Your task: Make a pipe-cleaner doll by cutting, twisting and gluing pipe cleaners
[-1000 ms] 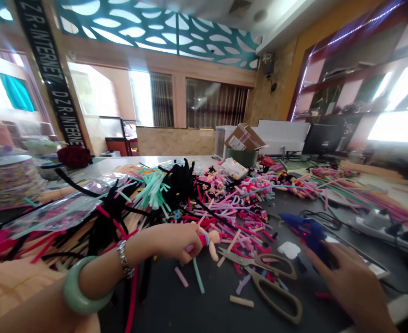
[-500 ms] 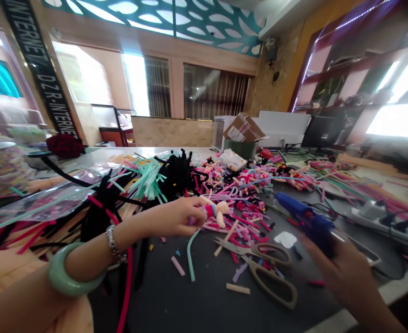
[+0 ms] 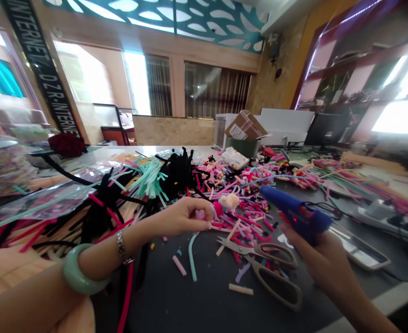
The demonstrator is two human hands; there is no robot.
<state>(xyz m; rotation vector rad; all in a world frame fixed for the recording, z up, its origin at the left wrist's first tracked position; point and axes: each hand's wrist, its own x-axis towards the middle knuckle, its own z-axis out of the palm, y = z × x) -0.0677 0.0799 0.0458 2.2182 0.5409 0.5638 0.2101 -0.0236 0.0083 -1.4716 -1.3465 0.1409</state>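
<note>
My left hand [image 3: 183, 216] pinches a small pipe-cleaner doll [image 3: 224, 204] with a cream fuzzy head and pink body, held just above the dark table [image 3: 197, 305]. A green bangle [image 3: 77, 273] and a metal bracelet sit on that wrist. My right hand [image 3: 314, 252] grips a blue glue gun [image 3: 294, 213], lifted off the table, its nozzle pointing left toward the doll, a short gap between them. Beige-handled scissors [image 3: 266, 270] lie on the table below both hands.
A big heap of pink, black and mint pipe cleaners [image 3: 190, 185] covers the table's middle and left. Cut pieces [image 3: 240, 289] lie scattered near the front. A power strip with cables [image 3: 387, 215] sits right, a cardboard box [image 3: 245, 132] and a monitor [image 3: 325, 132] behind.
My right hand took the glue gun from the table and raised it toward the doll. My left hand lifted the doll and turned its head up toward the nozzle.
</note>
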